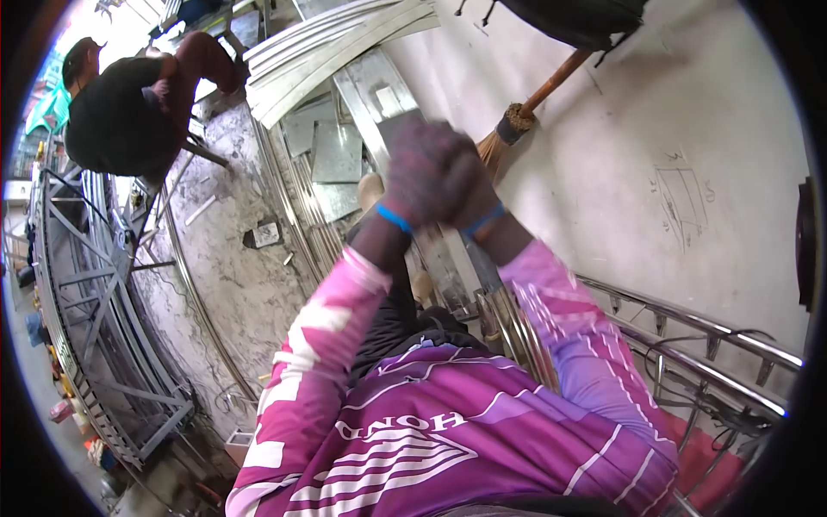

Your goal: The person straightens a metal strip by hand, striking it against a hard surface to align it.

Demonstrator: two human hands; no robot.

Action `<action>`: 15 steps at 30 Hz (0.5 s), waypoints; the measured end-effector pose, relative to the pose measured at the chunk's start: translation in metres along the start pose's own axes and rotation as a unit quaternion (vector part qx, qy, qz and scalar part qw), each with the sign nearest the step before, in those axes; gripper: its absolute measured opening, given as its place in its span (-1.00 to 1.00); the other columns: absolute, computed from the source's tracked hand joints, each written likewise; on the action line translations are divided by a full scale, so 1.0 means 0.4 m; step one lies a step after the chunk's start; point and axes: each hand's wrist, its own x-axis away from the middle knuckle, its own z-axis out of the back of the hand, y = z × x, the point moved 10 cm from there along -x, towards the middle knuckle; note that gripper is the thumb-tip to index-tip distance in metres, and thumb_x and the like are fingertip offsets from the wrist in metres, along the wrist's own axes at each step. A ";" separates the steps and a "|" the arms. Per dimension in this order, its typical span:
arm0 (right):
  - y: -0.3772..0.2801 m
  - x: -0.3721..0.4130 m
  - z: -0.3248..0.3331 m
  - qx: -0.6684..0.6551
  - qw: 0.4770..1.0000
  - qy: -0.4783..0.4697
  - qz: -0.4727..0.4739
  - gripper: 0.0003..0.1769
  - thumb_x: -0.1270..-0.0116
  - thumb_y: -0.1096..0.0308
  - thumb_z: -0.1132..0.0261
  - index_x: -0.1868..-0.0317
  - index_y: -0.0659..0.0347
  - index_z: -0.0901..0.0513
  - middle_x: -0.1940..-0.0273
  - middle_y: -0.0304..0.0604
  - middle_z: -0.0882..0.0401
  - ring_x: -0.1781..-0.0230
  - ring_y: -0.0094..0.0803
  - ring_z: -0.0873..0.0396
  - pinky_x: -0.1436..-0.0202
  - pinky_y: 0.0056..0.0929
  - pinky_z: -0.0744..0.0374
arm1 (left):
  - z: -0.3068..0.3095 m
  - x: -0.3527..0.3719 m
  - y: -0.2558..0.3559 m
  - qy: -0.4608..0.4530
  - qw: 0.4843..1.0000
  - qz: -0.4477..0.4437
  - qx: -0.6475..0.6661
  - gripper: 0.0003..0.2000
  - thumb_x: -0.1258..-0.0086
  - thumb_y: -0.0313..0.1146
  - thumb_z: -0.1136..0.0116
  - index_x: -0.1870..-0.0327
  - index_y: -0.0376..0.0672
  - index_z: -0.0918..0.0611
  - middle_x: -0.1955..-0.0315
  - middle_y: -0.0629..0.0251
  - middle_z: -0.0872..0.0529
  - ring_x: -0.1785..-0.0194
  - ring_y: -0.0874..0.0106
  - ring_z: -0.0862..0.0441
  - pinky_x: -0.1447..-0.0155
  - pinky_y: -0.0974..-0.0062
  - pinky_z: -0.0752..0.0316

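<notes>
Both of my hands, in dark gloves with blue bands at the wrists, are raised in front of my chest and pressed together. My left hand [419,177] and my right hand [469,185] overlap, their fingers folded and blurred by motion. Whether anything small is between them is hidden. Behind them, metal sheets [336,152] and long metal strips lie on the floor. A straw broom [498,146] with a wooden handle leans near the wall, beyond my right hand.
A person [116,121] in dark clothes sits at the upper left. Metal frames [90,284] stand along the left side. Shiny metal rails [706,327] run at the right, beside a pale wall [655,129] with pencil marks. Long pale panels [336,43] lie ahead.
</notes>
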 end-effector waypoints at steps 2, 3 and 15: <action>-0.112 0.049 0.098 -0.305 0.947 0.076 -0.068 -0.52 -0.46 0.24 -0.36 -0.32 0.23 -0.58 -0.27 -0.10 -0.59 -0.42 -0.26 -0.53 -0.63 -0.26 -0.40 | 0.009 0.071 0.139 0.031 0.995 -0.033 0.094 -0.68 -0.44 -0.01 -0.37 0.16 -0.10 -0.88 0.12 0.14 -0.91 -0.11 0.30 -0.82 -0.51 0.05 -0.46; -0.132 0.112 0.069 -0.307 0.947 0.067 -0.072 -0.52 -0.46 0.24 -0.36 -0.32 0.23 -0.58 -0.27 -0.10 -0.59 -0.42 -0.26 -0.53 -0.63 -0.26 -0.40 | 0.003 0.087 0.138 0.035 0.995 -0.024 0.095 -0.68 -0.44 -0.01 -0.37 0.16 -0.10 -0.88 0.12 0.14 -0.91 -0.11 0.30 -0.82 -0.51 0.05 -0.46; 0.138 -0.241 -0.095 0.294 0.954 -0.035 0.045 -0.50 -0.37 -0.06 -0.35 -0.20 -0.02 -0.78 -0.21 0.00 -0.77 -0.30 -0.07 -0.67 -0.45 -0.04 -0.52 | 0.023 -0.159 -0.233 -0.026 0.989 0.118 0.082 -0.60 -0.42 -0.01 -0.28 -0.01 -0.13 -0.86 0.11 0.03 -0.88 -0.02 -0.03 -0.78 -0.27 0.13 -0.66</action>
